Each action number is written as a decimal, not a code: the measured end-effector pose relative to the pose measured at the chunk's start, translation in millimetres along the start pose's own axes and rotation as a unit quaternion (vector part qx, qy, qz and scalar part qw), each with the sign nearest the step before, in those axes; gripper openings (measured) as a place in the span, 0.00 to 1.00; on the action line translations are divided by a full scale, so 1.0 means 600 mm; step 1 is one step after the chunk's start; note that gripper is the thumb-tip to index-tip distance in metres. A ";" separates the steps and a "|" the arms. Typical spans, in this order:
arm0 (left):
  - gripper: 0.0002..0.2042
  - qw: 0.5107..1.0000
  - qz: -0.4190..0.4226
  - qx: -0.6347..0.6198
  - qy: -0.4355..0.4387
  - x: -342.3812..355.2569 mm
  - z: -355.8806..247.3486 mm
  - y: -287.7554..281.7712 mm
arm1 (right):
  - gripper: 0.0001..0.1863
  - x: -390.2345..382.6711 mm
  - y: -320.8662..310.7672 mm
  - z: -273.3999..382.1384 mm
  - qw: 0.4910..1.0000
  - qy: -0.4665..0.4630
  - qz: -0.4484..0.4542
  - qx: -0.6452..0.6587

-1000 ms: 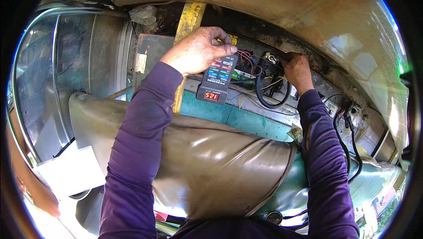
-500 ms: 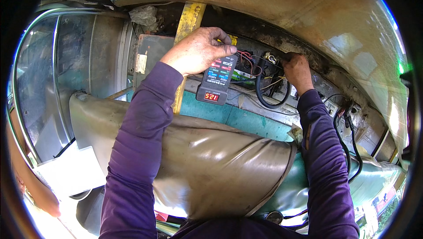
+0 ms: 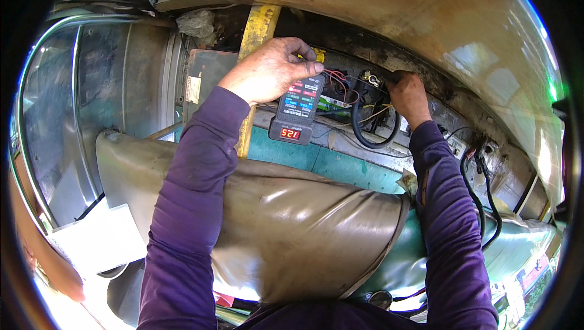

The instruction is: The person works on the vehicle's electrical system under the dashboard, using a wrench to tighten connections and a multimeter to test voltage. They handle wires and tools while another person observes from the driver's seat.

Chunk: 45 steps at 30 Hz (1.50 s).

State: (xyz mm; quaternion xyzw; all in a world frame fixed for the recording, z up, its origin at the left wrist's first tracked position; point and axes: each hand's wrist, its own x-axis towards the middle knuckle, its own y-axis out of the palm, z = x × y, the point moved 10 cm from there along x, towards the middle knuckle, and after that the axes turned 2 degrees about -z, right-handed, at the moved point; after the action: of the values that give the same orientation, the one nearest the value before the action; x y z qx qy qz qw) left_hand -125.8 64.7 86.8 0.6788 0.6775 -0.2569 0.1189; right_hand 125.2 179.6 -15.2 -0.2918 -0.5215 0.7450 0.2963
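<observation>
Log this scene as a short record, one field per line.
Left hand: the left hand pinches the upper end of a dark handheld meter
Meter display: lit red, at the end nearer the person
Right hand: the right hand is beside a metal clamp; what its fingertips grip is unclear
Between the hands: red wires, a looped black cable
Left background: yellow bar
Foreground: brown cover

left hand (image 3: 272, 69) holds black meter (image 3: 298, 102); red digits (image 3: 289, 133) lit; right hand (image 3: 410, 97) near terminal (image 3: 372, 79)
</observation>
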 end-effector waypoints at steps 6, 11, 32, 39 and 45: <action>0.19 0.999 0.001 0.037 0.002 0.004 0.007 -0.004 | 0.14 0.004 0.009 -0.006 0.999 0.015 0.025 -0.014; 0.20 1.000 0.000 0.014 0.007 0.004 0.007 -0.004 | 0.18 0.004 0.011 -0.006 0.999 0.030 0.043 -0.002; 0.19 1.000 -0.001 0.029 0.013 0.008 0.012 -0.004 | 0.14 0.005 0.004 -0.005 0.998 0.042 0.033 0.018; 0.20 0.999 -0.004 0.053 0.007 0.007 0.010 -0.006 | 0.15 0.005 0.004 0.002 0.998 0.034 0.056 -0.007; 0.19 1.000 0.002 0.026 0.004 0.005 0.007 -0.004 | 0.15 0.004 0.008 -0.002 0.998 0.038 0.059 -0.001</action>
State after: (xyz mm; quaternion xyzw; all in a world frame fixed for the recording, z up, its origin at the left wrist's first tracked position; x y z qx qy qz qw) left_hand -128.9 65.2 82.0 0.6837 0.6701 -0.2714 0.0993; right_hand 124.1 180.9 -20.4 -0.3509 -0.4926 0.7489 0.2709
